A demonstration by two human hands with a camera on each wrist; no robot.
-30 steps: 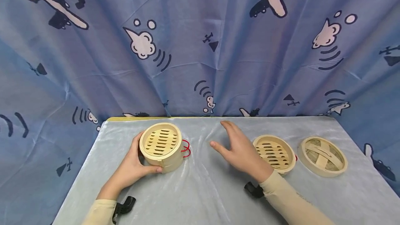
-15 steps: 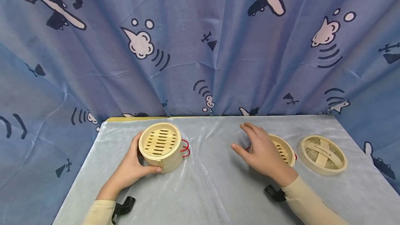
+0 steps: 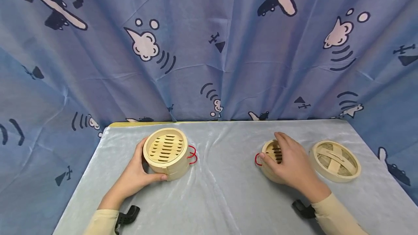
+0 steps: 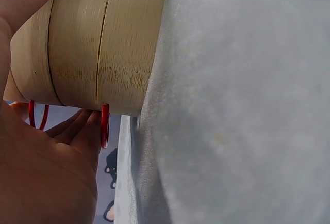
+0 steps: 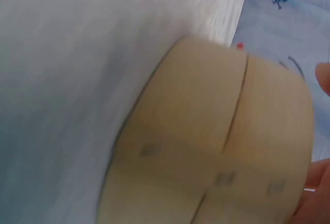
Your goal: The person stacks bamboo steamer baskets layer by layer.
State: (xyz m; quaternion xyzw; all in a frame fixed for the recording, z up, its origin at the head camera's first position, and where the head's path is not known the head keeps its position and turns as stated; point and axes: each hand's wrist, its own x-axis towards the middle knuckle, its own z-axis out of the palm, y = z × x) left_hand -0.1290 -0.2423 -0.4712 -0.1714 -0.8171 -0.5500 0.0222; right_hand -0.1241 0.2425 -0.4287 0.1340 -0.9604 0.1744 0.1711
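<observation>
At the left of the table, in the head view, my left hand [image 3: 134,173] grips a stack of round bamboo steamer baskets [image 3: 177,169]. Its thumb lies along the front wall and its fingers reach round the far side. Slats show in the top tier, and red loops [image 3: 192,155] stick out at the right. In the left wrist view the stacked tiers [image 4: 124,43] rest on the cloth. My right hand [image 3: 295,166] is over another bamboo steamer basket [image 3: 269,172], fingers spread above its rim and covering its right part. The right wrist view shows that basket's two-tier wall [image 5: 201,121].
Right of my right hand lies a round bamboo steamer lid [image 3: 336,160] with crossed strips on top. A pale grey cloth [image 3: 222,198] covers the table. Behind its far edge hangs a blue curtain [image 3: 183,64] with airplane prints.
My right hand has moved right, from beside the right steamer basket to over it. My left hand has kept its grip on the left stack, which stays in place.
</observation>
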